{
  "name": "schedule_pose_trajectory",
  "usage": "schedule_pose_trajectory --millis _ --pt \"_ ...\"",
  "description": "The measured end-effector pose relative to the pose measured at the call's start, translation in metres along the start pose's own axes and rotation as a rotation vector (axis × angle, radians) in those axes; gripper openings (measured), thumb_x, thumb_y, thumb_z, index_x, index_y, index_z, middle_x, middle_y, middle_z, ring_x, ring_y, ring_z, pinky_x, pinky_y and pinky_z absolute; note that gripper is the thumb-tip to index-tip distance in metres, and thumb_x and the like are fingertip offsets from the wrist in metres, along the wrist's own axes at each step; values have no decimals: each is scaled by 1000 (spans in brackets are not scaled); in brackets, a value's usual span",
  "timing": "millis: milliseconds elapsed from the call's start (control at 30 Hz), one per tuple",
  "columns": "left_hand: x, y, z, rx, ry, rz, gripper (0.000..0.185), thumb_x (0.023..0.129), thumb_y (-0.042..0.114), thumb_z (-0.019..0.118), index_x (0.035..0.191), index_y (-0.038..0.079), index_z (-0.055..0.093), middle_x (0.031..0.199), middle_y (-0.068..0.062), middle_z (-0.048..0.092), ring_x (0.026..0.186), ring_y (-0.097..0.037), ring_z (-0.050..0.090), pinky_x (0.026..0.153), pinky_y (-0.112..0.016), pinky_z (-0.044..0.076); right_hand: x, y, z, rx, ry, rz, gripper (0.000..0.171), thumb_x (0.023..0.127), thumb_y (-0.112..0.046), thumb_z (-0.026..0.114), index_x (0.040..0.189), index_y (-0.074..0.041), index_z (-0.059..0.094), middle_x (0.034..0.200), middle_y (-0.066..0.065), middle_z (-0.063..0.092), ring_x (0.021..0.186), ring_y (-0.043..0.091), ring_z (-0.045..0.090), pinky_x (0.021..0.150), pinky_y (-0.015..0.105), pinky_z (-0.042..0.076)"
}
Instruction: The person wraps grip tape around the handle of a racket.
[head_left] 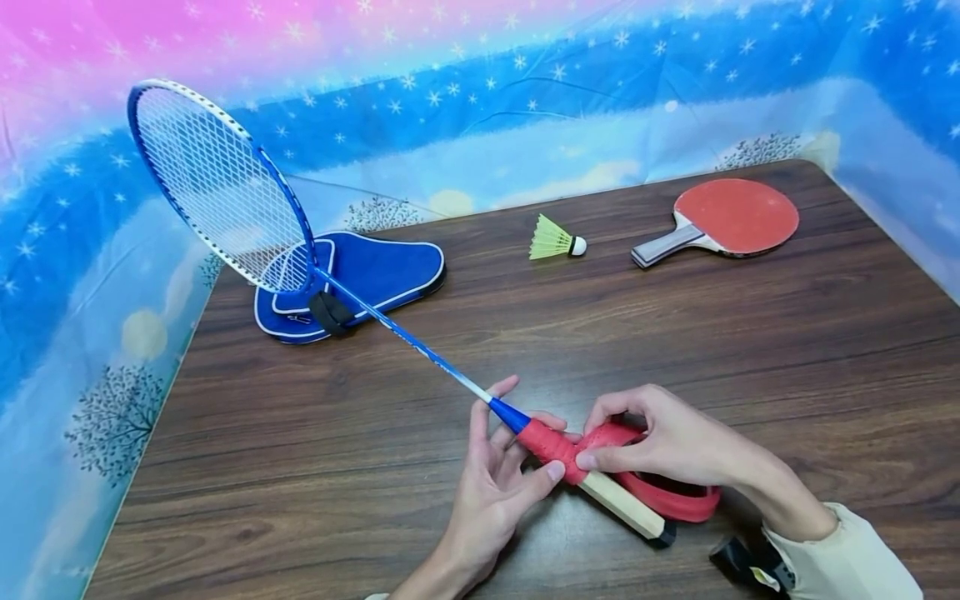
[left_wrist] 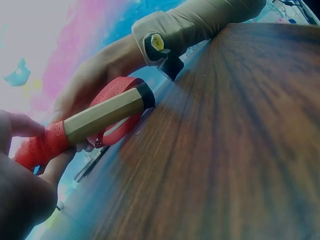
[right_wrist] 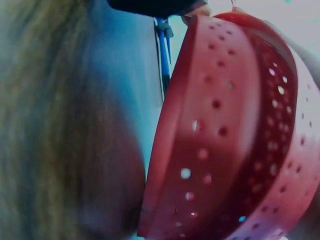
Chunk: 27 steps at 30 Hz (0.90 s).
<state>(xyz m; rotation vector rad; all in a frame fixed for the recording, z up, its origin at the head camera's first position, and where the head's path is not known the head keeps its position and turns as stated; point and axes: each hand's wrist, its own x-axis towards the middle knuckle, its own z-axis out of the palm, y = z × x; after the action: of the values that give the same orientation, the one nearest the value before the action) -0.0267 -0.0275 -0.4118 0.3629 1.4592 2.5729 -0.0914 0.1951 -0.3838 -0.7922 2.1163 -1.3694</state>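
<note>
A blue badminton racket (head_left: 225, 196) slants from the upper left down to the near middle of the wooden table (head_left: 675, 333). Its handle is partly wrapped in red perforated grip tape (head_left: 551, 446), with bare pale wood (head_left: 622, 502) toward the black butt end. My left hand (head_left: 498, 479) holds the wrapped part between thumb and fingers. My right hand (head_left: 667, 442) pinches the tape at the wrap's edge; a loose loop of tape (head_left: 675, 500) trails under it. The left wrist view shows the wooden handle (left_wrist: 102, 116) and the red tape (left_wrist: 40, 147). The right wrist view is filled by the tape loop (right_wrist: 235, 135).
A blue racket cover (head_left: 367, 279) lies at the back left under the racket head. A yellow-green shuttlecock (head_left: 555, 240) and a red table tennis paddle (head_left: 723, 218) lie at the back right. A starry blue cloth (head_left: 525, 108) walls the table.
</note>
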Motion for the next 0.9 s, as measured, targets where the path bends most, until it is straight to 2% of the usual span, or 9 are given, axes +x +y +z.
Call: schedule_pose_trajectory --millis 233,400,567,700,900 --pt "-1 -3 -1 19 59 -49 88 84 -13 69 151 17 20 127 -38 41 113 -38 55 85 -37 55 2 0 3 -31 35 3 14 87 -37 75 89 -25 68 75 -6 60 72 12 51 58 26 41" --pt "0 -1 -1 37 61 -72 94 84 -12 69 154 29 21 126 -36 43 114 -42 56 89 -43 53 1 1 -1 -7 13 13 13 88 -36 75 90 -25 68 77 -5 63 71 14 54 59 27 46" --pt "0 0 0 34 26 -10 100 85 -16 64 157 30 12 131 -37 43 117 -46 55 92 -46 51 -1 2 -3 33 -3 19 10 89 -34 74 93 -25 69 85 -2 66 80 18 58 64 30 50" --pt "0 0 1 51 -21 26 100 86 -18 62 157 26 7 136 -36 41 120 -47 53 92 -45 52 0 1 0 15 9 14 12 88 -36 75 91 -26 69 78 -4 62 74 15 55 58 27 47" --pt "0 -2 1 65 -34 62 94 85 -15 66 153 19 11 136 -33 43 117 -45 55 86 -43 55 1 1 2 3 14 -28 14 86 -34 77 90 -24 67 71 -6 53 67 11 48 53 26 40"
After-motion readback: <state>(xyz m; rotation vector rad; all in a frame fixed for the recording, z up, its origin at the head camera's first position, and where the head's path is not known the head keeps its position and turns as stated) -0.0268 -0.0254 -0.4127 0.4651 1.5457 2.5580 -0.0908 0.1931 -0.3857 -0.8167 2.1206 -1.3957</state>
